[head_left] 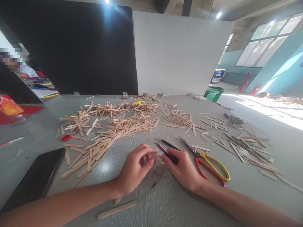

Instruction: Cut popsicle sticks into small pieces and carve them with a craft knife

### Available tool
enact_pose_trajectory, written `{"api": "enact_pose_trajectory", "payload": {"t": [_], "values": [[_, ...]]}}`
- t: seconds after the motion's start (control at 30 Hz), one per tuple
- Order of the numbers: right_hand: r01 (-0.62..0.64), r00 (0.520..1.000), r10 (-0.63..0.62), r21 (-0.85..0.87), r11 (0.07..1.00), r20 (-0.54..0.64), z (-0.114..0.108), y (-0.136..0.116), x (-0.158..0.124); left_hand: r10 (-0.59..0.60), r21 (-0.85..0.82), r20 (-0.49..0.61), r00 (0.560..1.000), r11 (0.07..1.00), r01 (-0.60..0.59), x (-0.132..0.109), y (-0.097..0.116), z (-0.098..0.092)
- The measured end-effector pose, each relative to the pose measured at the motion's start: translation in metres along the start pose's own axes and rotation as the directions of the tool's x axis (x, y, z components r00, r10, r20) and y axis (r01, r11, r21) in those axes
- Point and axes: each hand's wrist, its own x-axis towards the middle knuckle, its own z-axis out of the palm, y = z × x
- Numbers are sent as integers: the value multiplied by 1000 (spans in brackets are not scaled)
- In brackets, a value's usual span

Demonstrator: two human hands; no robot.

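On the counter (146, 197), from the left: a phone (35, 173), then a heap of sticks (113, 135). Nearer than the heap, pinching with the left hand (134, 167) a small stick (153, 154), gripping a knife (163, 149) in the right hand (186, 167), just beside scissors (195, 153).

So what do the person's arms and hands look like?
The left hand and right hand wear no gloves. The left forearm and right forearm are slim and bare, with no sleeve, watch or bracelet showing.
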Motion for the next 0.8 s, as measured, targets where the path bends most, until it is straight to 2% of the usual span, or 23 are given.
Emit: {"api": "enact_pose_trajectory", "payload": {"t": [0.27, 0.43, 0.6, 0.8], "values": [[-2, 999, 1, 24, 1000, 37, -1, -2, 2, 108, 59, -58, 992, 993, -105, -5, -6, 0], [7, 991, -17, 75, 997, 134, -3, -3, 3, 177, 122, -106, 978, 979, -164, -5, -8, -1], [-44, 979, 8, 172, 984, 204, -4, -1, 3, 209, 194, -129, 969, 964, -182, -5, -8, -1], [-84, 976, 40, 200, 976, 213, -4, -1, 5, 256, 251, -118, 959, 943, -221, -6, -9, -1]]}}
